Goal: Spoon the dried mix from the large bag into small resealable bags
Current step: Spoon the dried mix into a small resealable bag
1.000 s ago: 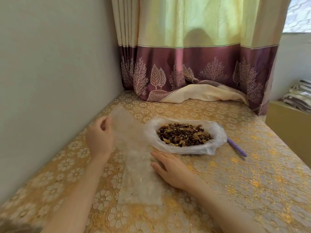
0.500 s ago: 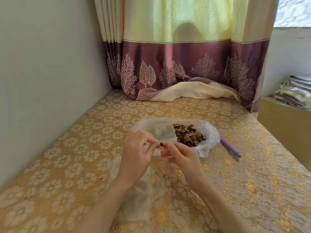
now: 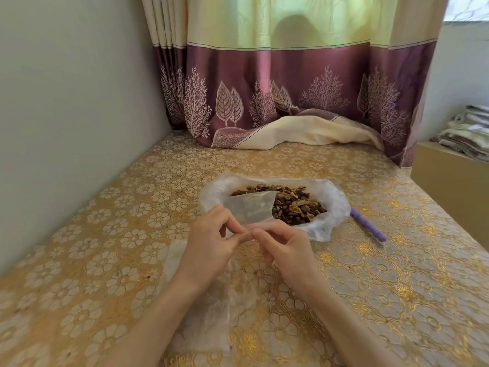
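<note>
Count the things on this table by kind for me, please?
Large bag of dried mix: 1
Small clear bag, held by both hands: 1
Stack of clear bags, number unclear: 1
Purple spoon handle: 1
Total: 4

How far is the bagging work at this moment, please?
Done: the large bag lies open, showing the dried mix. In hand: both hands, left and right, pinch one small bag, still empty. Left: taking the purple spoon off the table and filling; more small bags lie below.
</note>
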`<state>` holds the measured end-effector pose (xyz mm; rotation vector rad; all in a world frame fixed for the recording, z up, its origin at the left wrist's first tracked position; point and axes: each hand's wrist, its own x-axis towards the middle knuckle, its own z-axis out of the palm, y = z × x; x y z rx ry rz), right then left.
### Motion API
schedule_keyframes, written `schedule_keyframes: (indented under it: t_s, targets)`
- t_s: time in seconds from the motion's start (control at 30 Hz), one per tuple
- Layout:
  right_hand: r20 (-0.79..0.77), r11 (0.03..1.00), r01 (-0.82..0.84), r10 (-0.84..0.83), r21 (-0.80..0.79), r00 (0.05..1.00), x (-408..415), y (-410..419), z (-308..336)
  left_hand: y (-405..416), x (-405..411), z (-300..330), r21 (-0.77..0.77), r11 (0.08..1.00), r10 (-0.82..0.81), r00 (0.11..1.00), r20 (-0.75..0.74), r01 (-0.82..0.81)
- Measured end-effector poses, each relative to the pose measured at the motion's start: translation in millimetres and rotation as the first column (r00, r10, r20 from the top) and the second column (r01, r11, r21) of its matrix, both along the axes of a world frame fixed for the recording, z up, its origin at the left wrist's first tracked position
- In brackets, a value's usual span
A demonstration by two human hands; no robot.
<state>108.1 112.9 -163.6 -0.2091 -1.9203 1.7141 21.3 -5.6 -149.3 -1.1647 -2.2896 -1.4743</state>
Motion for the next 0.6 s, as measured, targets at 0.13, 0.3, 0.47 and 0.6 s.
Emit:
schedule_keyframes:
  t_s: [0.13, 0.3, 0.47, 0.6]
  targets:
    - [0.016, 0.999, 0.038, -0.038, 0.026, 0.999, -0.3, -1.5, 0.0, -0.7, 0.8, -1.3, -0.059, 0.997, -0.042, 0.999, 0.017, 0.042]
    - [0.007, 0.963, 0.117, -0.123, 0.243, 0.992, 2.2, 2.3, -1.1, -1.9, 3.9, -0.6, -0.077, 0.995, -0.078, 0.986, -0.147, 0.067]
    - [-0.018, 0.926, 0.131, -0.134, 0.353, 0.991, 2.8, 5.3, 0.3, -0.3, 6.0, -1.6, -0.089, 0.996, -0.029, 0.961, -0.275, 0.005]
    - [-0.056, 0.867, 0.125, -0.111, 0.482, 0.992, 2.0, 1.2, -1.6, -0.6, 7.6, -1.1, -0.081, 0.997, -0.024, 0.974, -0.227, 0.005]
